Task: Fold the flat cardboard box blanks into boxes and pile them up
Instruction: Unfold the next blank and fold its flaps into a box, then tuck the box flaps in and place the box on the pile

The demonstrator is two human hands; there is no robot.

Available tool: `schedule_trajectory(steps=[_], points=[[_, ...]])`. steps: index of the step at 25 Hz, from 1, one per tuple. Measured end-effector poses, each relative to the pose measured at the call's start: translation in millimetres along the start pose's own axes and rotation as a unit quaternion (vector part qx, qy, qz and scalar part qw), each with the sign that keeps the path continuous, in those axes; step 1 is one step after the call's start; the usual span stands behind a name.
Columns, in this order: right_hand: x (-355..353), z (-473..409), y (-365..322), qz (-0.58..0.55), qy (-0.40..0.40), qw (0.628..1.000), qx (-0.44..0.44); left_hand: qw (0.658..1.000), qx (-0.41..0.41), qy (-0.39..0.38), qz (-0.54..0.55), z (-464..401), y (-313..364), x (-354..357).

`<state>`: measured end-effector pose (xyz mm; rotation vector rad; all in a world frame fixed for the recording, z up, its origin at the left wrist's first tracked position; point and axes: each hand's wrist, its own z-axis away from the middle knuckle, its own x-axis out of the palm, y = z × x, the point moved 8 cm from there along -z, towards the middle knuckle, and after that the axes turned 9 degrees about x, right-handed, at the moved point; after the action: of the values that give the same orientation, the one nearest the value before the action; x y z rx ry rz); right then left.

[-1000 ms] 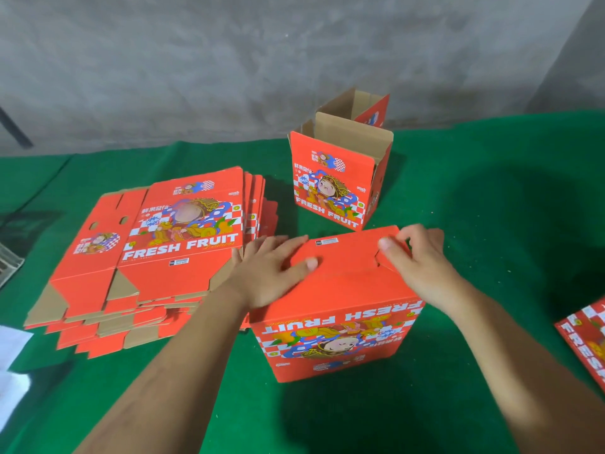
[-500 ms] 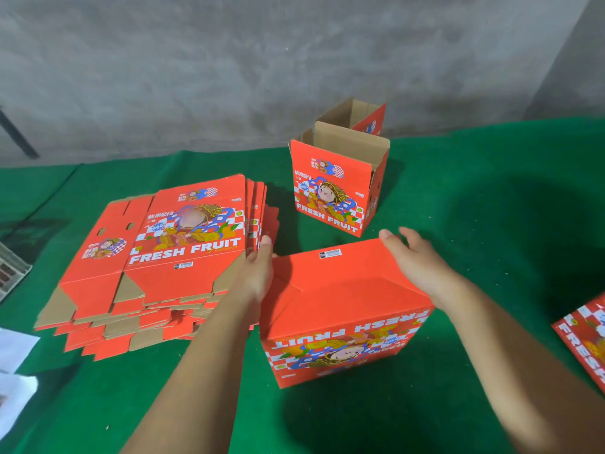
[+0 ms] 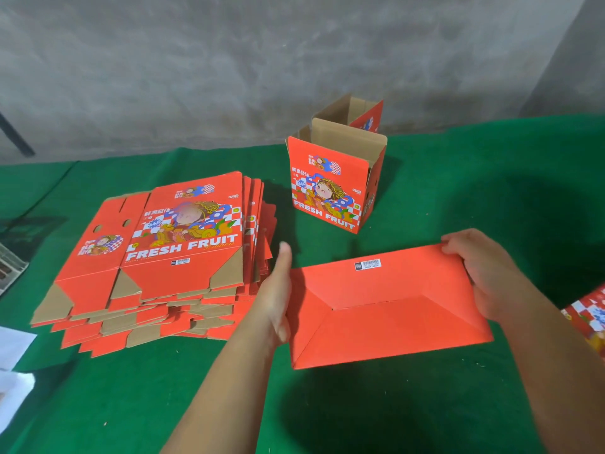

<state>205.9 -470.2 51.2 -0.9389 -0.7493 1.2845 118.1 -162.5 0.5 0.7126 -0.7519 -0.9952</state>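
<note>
In the head view, the left hand lay flat, fingers straight, against the left side of the red box, near centre on the green table. The right hand gripped its right edge. Flat blanks were stacked left; a finished box stood farther off.

Both hands hold a red folded box, its closed bottom with a barcode sticker facing up. The left hand lies flat against its left side; the right hand grips the far right corner. A stack of flat blanks lies left, two open boxes behind, on green cloth.
</note>
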Motion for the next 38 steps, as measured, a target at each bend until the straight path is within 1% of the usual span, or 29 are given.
schedule_trajectory(steps=[2, 4, 6, 7, 9, 10, 11, 12, 13, 15, 16, 17, 19, 20, 21, 22, 24, 25, 26, 27, 28, 29, 30, 31, 32, 33, 35, 36, 38], points=[[4.8, 2.0, -0.9, -0.063, -0.037, 0.997, 0.019, 0.997, 0.044, 0.059, -0.028, 2.6, 8.0, -7.7], [6.6, 2.5, 4.0, -0.109, -0.059, 0.99, 0.064, 0.988, 0.133, 0.074, -0.028, 5.8, 20.0, -6.4], [11.9, 3.2, 10.4, -0.107, -0.085, 0.985, 0.102, 0.97, 0.238, 0.05, 0.014, 4.5, 35.9, -4.5], [16.5, 3.5, 15.3, -0.117, -0.112, 0.979, 0.123, 0.957, 0.285, 0.035, 0.043, 4.7, 45.9, -4.3], [24.8, 5.5, 30.9, -0.113, -0.165, 0.964, 0.172, 0.934, 0.35, -0.009, 0.071, 2.4, 61.7, -7.0], [30.3, 7.3, 39.4, -0.103, -0.201, 0.956, 0.189, 0.929, 0.362, -0.029, 0.072, 0.7, 64.8, -10.9], [35.2, 8.5, 48.1, -0.096, -0.228, 0.949, 0.197, 0.929, 0.361, -0.046, 0.069, -2.2, 64.1, -14.8], [40.6, 9.8, 55.8, -0.091, -0.24, 0.945, 0.201, 0.934, 0.35, -0.055, 0.04, -5.6, 60.9, -18.4], [44.8, 8.4, 63.3, -0.084, -0.236, 0.947, 0.202, 0.939, 0.339, -0.061, -0.019, -9.1, 57.4, -20.9], [46.3, -2.3, 76.0, -0.075, -0.201, 0.96, 0.18, 0.939, 0.29, -0.087, -0.161, -14.8, 44.2, -20.5], [45.5, -8.0, 78.6, -0.072, -0.197, 0.965, 0.158, 0.937, 0.27, -0.101, -0.198, -16.1, 37.2, -20.6], [46.6, -10.4, 79.5, -0.062, -0.218, 0.964, 0.138, 0.935, 0.271, -0.104, -0.201, -16.5, 34.9, -23.0], [50.7, -12.0, 78.6, -0.03, -0.29, 0.949, 0.117, 0.932, 0.297, -0.108, -0.178, -16.1, 39.4, -28.5], [49.9, -13.8, 78.1, 0.003, -0.304, 0.947, 0.106, 0.931, 0.304, -0.107, -0.174, -17.6, 42.4, -29.0], [48.3, -18.4, 77.5, 0.04, -0.294, 0.951, 0.088, 0.924, 0.317, -0.09, -0.193, -22.9, 47.7, -29.5], [46.9, -23.8, 75.4, 0.065, -0.269, 0.958, 0.07, 0.91, 0.341, -0.048, -0.232, -29.9, 55.8, -31.4], [55.6, -28.4, 65.6, 0.079, -0.222, 0.971, 0.04, 0.862, 0.386, 0.059, -0.323, -39.8, 68.3, -37.0], [66.0, -33.3, 57.6, 0.079, -0.202, 0.976, 0.013, 0.843, 0.403, 0.088, -0.346, -41.5, 69.8, -37.2], [79.5, -43.4, 46.6, 0.077, -0.181, 0.98, -0.02, 0.832, 0.41, 0.094, -0.361, -44.3, 68.1, -37.6], [95.8, -55.1, 33.1, 0.076, -0.159, 0.983, -0.057, 0.829, 0.407, 0.087, -0.372, -48.3, 63.8, -38.4], [111.5, -69.2, 17.5, 0.094, -0.121, 0.984, -0.092, 0.828, 0.402, 0.074, -0.383, -52.1, 58.8, -38.9], [124.5, -86.9, 0.4, 0.129, -0.052, 0.983, -0.121, 0.828, 0.393, 0.064, -0.396, -54.7, 53.6, -39.4], [135.7, -104.0, -18.1, 0.188, 0.028, 0.972, -0.138, 0.828, 0.379, 0.057, -0.41, -57.6, 48.9, -39.3], [149.7, -116.6, -34.8, 0.256, 0.088, 0.952, -0.141, 0.827, 0.365, 0.057, -0.423, -60.7, 46.8, -39.0], [165.3, -126.6, -43.1, 0.312, 0.109, 0.937, -0.114, 0.826, 0.355, 0.063, -0.433, -63.7, 47.3, -37.9], [183.8, -134.6, -43.8, 0.327, 0.088, 0.938, -0.071, 0.825, 0.349, 0.072, -0.439, -66.1, 50.8, -36.7], [224.9, -134.1, -31.4, 0.292, 0.004, 0.956, -0.001, 0.83, 0.339, 0.084, -0.435, -69.8, 59.5, -36.0], [242.3, -126.5, -24.6, 0.29, -0.028, 0.956, 0.003, 0.833, 0.336, 0.084, -0.432, -71.5, 63.3, -36.2], [267.7, -109.8, -11.6, 0.31, -0.079, 0.947, -0.036, 0.835, 0.338, 0.077, -0.427, -75.2, 71.5, -34.1]])
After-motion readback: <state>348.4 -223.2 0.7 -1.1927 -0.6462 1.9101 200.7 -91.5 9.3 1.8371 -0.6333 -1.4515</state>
